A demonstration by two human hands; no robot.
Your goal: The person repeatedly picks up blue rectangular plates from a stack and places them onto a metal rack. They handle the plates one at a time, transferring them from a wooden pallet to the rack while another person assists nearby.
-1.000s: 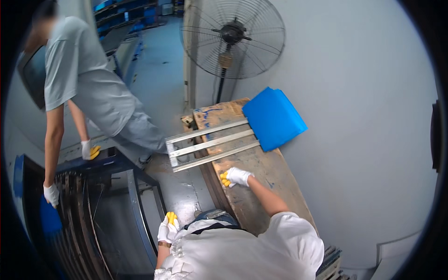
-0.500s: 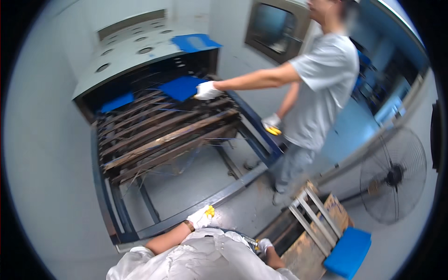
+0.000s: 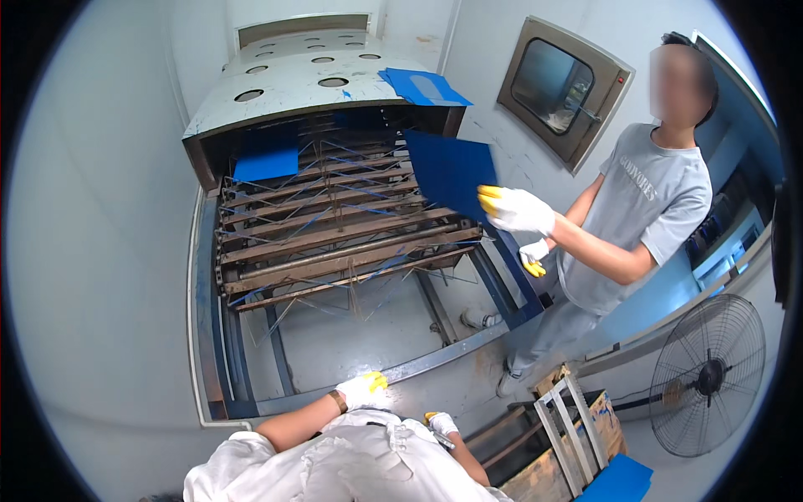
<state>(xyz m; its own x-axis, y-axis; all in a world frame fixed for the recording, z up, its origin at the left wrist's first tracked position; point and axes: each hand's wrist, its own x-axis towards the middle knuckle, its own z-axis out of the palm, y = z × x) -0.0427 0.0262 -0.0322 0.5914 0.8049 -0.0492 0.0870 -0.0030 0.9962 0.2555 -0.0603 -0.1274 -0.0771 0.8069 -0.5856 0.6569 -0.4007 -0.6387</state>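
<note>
My left hand (image 3: 363,389), in a white glove with yellow fingertips, is over the front bar of the blue metal frame (image 3: 410,366). Its fingers are loosely curled together, and nothing shows in them. My right hand (image 3: 442,423), gloved alike, is low by my body; its fingers are too small to read. Across the frame lies a rack of brown metal slats (image 3: 351,232) with thin wires. To the right, a co-worker's gloved hand (image 3: 519,209) holds a dark blue sheet (image 3: 452,171) tilted above the slats. Another blue sheet (image 3: 266,156) lies at the rack's far left.
Behind the rack stands a pale metal hood (image 3: 288,82) with round holes and blue sheets (image 3: 425,87) on top. At lower right are a wooden crate (image 3: 535,473), a metal ladder-like frame (image 3: 573,431), a blue stack (image 3: 621,481) and a standing fan (image 3: 709,376).
The co-worker has turned toward me and lifted the blue sheet off the slats, rightward. My view has swung right. My hands stay near my body.
</note>
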